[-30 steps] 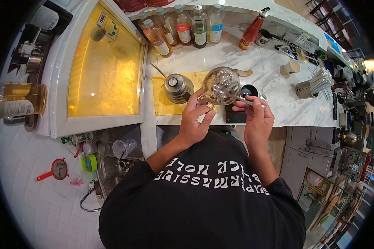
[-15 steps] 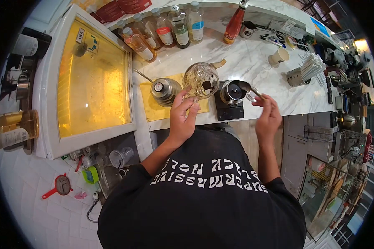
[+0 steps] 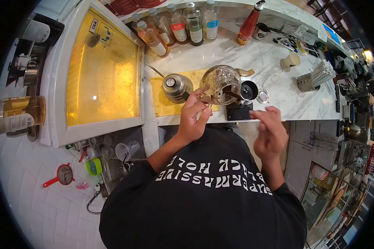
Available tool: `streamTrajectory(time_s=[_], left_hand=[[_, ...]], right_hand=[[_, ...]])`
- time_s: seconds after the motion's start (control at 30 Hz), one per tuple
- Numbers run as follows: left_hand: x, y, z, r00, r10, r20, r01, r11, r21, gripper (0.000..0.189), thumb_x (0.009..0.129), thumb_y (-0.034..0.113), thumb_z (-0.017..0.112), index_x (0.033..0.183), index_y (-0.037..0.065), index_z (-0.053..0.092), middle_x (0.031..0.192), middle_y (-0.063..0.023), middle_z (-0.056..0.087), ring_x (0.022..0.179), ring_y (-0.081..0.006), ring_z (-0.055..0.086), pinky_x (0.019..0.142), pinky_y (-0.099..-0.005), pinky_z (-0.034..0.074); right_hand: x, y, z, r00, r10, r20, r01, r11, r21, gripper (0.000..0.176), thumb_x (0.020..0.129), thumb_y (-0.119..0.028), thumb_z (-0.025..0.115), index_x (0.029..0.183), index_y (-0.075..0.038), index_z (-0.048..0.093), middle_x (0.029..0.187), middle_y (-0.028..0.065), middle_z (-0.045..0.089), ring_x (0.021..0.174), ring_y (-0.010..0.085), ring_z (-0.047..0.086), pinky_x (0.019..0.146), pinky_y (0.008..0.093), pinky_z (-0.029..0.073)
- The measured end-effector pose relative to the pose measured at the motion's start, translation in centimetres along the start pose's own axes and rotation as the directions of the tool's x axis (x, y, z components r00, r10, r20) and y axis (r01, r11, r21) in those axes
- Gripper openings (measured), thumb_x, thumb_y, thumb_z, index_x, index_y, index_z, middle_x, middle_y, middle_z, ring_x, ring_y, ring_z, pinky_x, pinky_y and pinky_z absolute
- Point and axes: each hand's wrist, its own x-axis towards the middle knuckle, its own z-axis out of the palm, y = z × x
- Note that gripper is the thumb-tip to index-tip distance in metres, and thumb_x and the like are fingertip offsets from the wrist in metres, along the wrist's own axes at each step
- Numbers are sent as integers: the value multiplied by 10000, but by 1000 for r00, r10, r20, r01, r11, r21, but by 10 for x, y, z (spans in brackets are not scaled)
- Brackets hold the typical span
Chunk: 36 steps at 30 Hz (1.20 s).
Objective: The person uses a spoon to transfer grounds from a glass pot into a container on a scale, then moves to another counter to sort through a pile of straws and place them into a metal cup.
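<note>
My left hand point(image 3: 194, 118) grips the near side of a round glass pot point(image 3: 214, 76) with a light wooden handle. The pot is tipped so its mouth faces right and towards me, with dark grounds inside. Something dark brown, perhaps the spoon, shows at its mouth. Just right of the pot, a metal cup point(image 3: 249, 90) with a dark inside stands on a black scale point(image 3: 238, 113). My right hand point(image 3: 271, 130) hovers near the scale, slightly blurred, fingers apart, with nothing visible in it. Beside the cup lies a small round clear-and-metal piece point(image 3: 263, 96).
A steel gooseneck kettle point(image 3: 176, 88) sits on a yellow cloth point(image 3: 162, 108) left of the pot. Several bottles point(image 3: 194, 25) line the back, near a red bottle point(image 3: 249, 25). A paper cup point(image 3: 291, 60) and a straw holder point(image 3: 307, 82) stand right. A glass-topped cabinet point(image 3: 106, 70) flanks the left.
My right hand has moved away from the metal cup, and the spoon is no longer in its fingers. My left hand has brought the glass pot closer to the cup, its mouth turned more towards it.
</note>
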Motion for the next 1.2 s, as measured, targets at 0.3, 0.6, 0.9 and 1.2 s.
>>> streamTrajectory(time_s=[0.3,0.6,0.9,1.2], left_hand=[[-2,16,-1,986,167,-16,-165,984,63,185,943,90,662,829,-56,660,1476,-307,487,1150,-328,648,981,-434,525],[-8,20,-3,980,197,-7,-195,973,120,181,940,80,684,821,-54,663,1466,-315,482,1129,-338,673,979,-438,535],[-18,21,-2,980,199,-3,-195,960,200,188,933,102,690,861,-71,695,1398,-336,510,1191,-392,643,1058,-471,487],[-21,19,-2,976,216,-40,-189,920,343,144,905,119,755,913,-22,730,1450,-337,497,1154,-404,676,993,-440,531]], right_hand=[[4,-9,26,991,-12,134,32,988,-149,279,884,52,705,1150,-33,684,994,97,727,836,266,682,864,446,465],[-3,-11,32,995,5,96,9,989,-147,267,898,59,691,1149,-30,676,982,100,732,844,275,680,857,438,467],[-22,-18,43,984,165,72,-162,986,-41,185,961,44,627,1138,5,663,946,115,762,797,231,742,911,423,532],[-18,-33,57,710,683,175,-633,509,583,270,1105,-135,469,1175,73,627,977,203,754,838,257,761,821,341,586]])
